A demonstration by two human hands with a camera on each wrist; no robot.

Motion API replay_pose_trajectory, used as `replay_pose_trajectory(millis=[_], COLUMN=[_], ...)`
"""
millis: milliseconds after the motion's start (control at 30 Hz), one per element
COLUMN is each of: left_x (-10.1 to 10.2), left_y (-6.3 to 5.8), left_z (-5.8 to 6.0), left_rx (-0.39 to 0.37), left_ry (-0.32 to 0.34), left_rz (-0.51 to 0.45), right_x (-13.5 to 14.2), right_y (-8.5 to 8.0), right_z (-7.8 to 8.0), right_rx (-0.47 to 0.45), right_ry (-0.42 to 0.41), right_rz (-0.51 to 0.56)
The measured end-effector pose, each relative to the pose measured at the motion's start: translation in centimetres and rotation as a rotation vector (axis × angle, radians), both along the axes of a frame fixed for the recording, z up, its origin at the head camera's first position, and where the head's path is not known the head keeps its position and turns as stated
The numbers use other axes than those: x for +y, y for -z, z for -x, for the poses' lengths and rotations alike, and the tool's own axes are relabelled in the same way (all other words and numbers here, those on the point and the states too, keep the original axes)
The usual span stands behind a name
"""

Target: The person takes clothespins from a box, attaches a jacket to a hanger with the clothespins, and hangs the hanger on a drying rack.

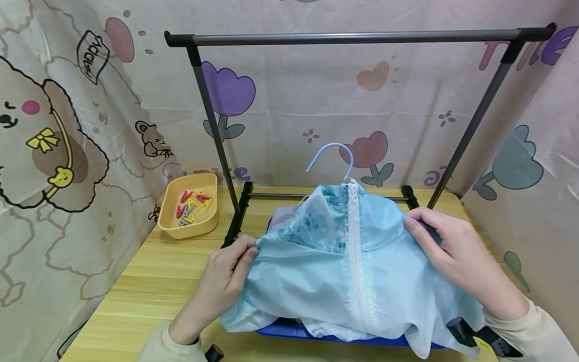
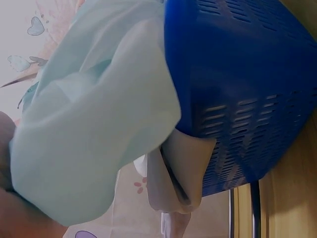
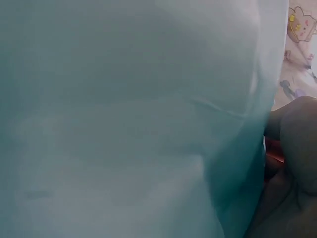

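A light blue zip-up jacket (image 1: pixel 307 281) hangs spread across the middle of the head view, its white zipper (image 1: pixel 356 251) running down the front. From its collar rises the hook of a pale blue clothes hanger (image 1: pixel 349 160); the rest of the hanger is hidden inside the jacket. My left hand (image 1: pixel 226 276) pinches the jacket at its left shoulder. At the opposite shoulder, my right hand (image 1: pixel 457 256) pinches the cloth between thumb and fingers. In the right wrist view the jacket cloth (image 3: pixel 124 124) covers most of the picture.
Below and behind the jacket stands a blue slotted basket (image 2: pixel 237 64) holding other clothing, including a pale garment (image 2: pixel 183 168) over its rim. A black rack (image 1: pixel 362 37) spans the back. On the left, a yellow tray (image 1: pixel 169 227) contains several small coloured clips (image 1: pixel 192 206).
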State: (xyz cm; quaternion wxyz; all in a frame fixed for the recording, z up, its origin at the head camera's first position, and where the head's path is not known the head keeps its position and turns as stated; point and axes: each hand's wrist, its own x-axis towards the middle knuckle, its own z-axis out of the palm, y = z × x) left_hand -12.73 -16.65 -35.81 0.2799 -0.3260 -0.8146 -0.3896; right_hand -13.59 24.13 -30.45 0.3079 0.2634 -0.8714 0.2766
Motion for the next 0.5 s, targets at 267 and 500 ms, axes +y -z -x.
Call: replay_pose_trajectory(millis=[267, 500], left_x=[-0.15, -0.32], left_y=[0.01, 0.0], left_z=[-0.04, -0.08], left_rx=[0.001, -0.035], left_ry=[0.015, 0.049], left_rz=[0.001, -0.023], right_x=[-0.04, 0.02], right_y=[-0.18, -0.23], right_z=[-0.07, -0.11], right_rx=[-0.004, 0.0], right_ry=[0.001, 0.03], right_rz=[-0.017, -0.02])
